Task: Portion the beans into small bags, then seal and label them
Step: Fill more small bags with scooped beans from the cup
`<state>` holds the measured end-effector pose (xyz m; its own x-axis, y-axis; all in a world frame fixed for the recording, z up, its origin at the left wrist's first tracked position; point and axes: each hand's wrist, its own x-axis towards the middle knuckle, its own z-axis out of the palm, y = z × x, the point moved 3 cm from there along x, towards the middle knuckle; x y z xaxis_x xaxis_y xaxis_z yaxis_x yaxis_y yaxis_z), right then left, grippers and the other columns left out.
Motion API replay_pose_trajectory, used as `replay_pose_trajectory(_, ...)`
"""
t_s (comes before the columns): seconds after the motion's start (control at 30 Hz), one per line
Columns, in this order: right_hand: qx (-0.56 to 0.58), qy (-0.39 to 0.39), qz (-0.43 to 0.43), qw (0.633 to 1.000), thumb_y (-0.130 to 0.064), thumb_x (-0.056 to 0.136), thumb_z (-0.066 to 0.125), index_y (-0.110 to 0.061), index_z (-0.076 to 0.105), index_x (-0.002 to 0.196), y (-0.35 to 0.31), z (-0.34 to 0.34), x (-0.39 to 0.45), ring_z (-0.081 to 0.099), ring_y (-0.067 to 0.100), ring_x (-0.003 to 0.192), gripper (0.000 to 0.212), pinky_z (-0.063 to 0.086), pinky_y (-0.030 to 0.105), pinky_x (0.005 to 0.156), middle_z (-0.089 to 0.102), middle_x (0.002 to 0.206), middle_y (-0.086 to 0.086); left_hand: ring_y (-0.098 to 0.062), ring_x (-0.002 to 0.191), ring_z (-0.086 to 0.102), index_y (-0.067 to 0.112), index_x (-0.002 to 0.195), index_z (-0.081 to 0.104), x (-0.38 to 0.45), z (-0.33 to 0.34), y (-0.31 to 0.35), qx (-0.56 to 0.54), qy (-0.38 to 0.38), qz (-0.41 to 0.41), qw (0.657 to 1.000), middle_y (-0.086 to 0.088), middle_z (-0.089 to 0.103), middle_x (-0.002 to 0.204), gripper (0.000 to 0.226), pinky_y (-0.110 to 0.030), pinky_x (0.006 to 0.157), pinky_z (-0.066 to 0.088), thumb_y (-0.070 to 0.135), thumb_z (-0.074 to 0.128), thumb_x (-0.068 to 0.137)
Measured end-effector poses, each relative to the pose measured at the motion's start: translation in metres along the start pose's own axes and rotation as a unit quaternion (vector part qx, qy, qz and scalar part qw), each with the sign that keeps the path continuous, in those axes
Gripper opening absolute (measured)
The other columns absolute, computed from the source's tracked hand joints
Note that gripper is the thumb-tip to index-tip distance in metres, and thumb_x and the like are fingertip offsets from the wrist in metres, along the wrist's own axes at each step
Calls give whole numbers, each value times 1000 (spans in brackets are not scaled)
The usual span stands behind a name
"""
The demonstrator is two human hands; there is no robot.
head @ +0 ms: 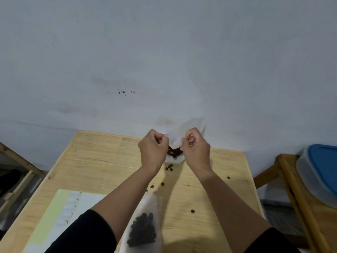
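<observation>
So, going left to right: there's a label sheet (60, 214) lying flat on the near left part of the wooden table (102, 161), pale yellow-green backing with a column of white stickers that have something written on them, too blurry to read. Just right of it, between the two forearms, a frosted bag (145, 225) lies on the table with a dark clump of beans inside its lower half.

Further back, both hands are raised over the far side of the table. The left hand (153, 148) has its fingers curled and is pinching the left edge of a small translucent bag (177, 141), and the right hand (196, 148) is pinching the right edge the same way. The bag's top flares up behind the knuckles, against the wall, and you can see brown beans (174, 152) piled in its bottom between the two hands. Can't tell if the bag's base is touching the table or hanging just above it.

A handful of loose beans (169, 168) are scattered on the wood below the bag and off toward the right side.

Far right, on a separate wooden stand (299, 198), sits a clear plastic container with a blue lid (322, 170).
</observation>
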<state>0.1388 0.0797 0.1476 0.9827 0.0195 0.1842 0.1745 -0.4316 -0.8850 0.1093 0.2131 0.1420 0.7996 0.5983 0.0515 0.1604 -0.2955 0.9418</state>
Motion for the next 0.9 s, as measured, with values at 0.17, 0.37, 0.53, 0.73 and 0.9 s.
replay_pose_trajectory(0.17, -45, -39, -90, 994, -2, 87, 50, -27, 52, 75, -5, 11, -3, 62, 20, 71, 27, 51, 28, 61, 58, 81, 0, -3, 61, 59, 12, 72, 62, -8, -8, 4, 46, -37, 42, 997, 5, 65, 65, 10, -5, 59, 41, 16, 65, 81)
replay_pose_trajectory(0.37, -45, -30, -66, 996, -3, 87, 54, -13, 73, 100, -13, 14, -2, 60, 3, 83, 24, 42, 1, 71, 71, 99, -2, -1, 67, 62, 12, 76, 62, -13, -13, 5, 31, -90, 84, 992, 6, 67, 68, 10, -4, 60, 41, 19, 67, 82)
replay_pose_trajectory(0.53, -5, -97, 16, 995, -15, 85, 65, -16, 73, 100, -17, 7, 2, 62, -3, 77, 17, 46, 3, 70, 72, 91, -5, 4, 134, 30, 26, 143, 32, 0, -18, -12, 59, -295, 176, 937, 15, 34, 147, 93, -13, 105, 26, 37, 82, 65)
replay_pose_trajectory(0.73, 6, -151, 15, 988, -2, 83, 62, -15, 73, 99, -25, 16, -7, 59, -6, 73, 23, 46, 5, 71, 67, 83, -9, -7, 136, 19, 21, 150, -1, 7, -13, -30, 112, -298, 232, 919, 6, 20, 145, 122, -25, 109, 22, 58, 70, 58)
replay_pose_trajectory(0.9, -114, -168, -88, 975, 0, 85, 56, -18, 72, 105, -26, 21, -8, 52, -2, 64, 30, 36, 4, 65, 56, 77, -9, -8, 120, 33, 11, 145, 19, 4, -10, -38, 94, -242, 258, 931, 6, 32, 128, 107, -9, 98, 26, 48, 67, 57)
